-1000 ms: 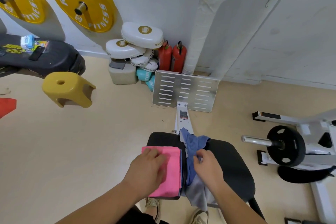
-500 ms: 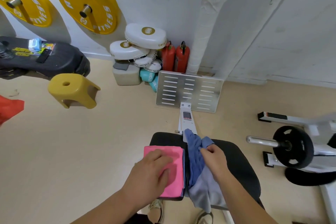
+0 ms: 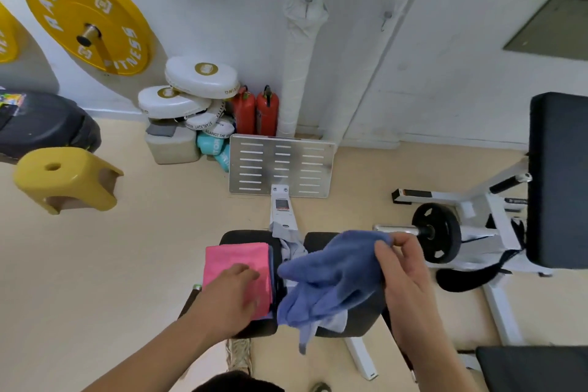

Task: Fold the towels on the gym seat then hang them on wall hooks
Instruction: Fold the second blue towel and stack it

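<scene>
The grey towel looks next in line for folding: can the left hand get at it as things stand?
Probably not cleanly: the left hand rests on the pink towel, and the blue towel, pinched up by the right hand, hangs over most of the grey towel; only its far end lies bare.

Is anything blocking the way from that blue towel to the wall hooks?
Nothing hangs on the hooks. The footplate stands on the floor below them, ahead of the seat, so it likely needs stepping around. The right hand pinches the blue towel.
</scene>
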### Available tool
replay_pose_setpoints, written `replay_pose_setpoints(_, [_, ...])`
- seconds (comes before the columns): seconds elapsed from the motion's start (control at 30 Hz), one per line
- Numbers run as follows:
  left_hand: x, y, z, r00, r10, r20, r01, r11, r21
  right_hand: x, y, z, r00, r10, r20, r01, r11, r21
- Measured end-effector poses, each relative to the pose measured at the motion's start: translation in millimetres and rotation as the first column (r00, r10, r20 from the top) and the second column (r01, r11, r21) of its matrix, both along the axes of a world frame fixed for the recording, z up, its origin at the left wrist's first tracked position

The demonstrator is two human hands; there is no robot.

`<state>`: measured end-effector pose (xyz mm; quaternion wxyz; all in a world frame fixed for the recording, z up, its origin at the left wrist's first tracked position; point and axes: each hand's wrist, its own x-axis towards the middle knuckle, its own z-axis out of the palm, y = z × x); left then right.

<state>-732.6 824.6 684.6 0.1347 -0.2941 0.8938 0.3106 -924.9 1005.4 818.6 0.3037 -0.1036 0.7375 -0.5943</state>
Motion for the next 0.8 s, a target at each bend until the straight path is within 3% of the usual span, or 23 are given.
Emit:
replay_pose_setpoints(0.13, [-8.4, 31.6, 4.6, 0.999, 0.049, 0.005, -0.049, 0.999, -0.011, -7.3, 29.6, 17.1, 0.998, 0.061, -0.021, -0.062, 0.998, -0.033])
replay_pose_setpoints(0.3, [-28.5, 80.6, 36.9, 0.956, 0.158, -0.247, -0.175, 0.983, -0.047, -23.5, 69.7, 50.5, 0.973, 0.213, -0.091, -0.221, 0.971, -0.092])
replay_pose_setpoints(0.37, [-37.9, 100.0, 63.4, 0.892, 0.187, -0.413, -0.219, 0.975, -0.033, -32.7, 88.6, 63.9, 0.928, 0.35, -0.124, -0.363, 0.927, -0.095])
replay_pose_setpoints(0.47, [-56.6, 133.2, 120.8, 0.744, 0.218, -0.632, -0.185, 0.976, 0.118, -42.2, 117.0, 83.8, 0.83, 0.536, -0.155, -0.55, 0.832, -0.069])
replay_pose_setpoints(0.63, [-89.3, 188.6, 192.7, 0.774, 0.168, -0.61, 0.056, 0.942, 0.33, -51.6, 159.2, 116.6, 0.638, 0.714, -0.289, -0.727, 0.682, 0.08])
replay_pose_setpoints(0.8, [-98.8, 218.9, 204.2, 0.835, 0.097, -0.541, 0.136, 0.917, 0.374, -67.7, 199.2, 132.9, 0.589, 0.66, -0.465, -0.617, 0.74, 0.268])
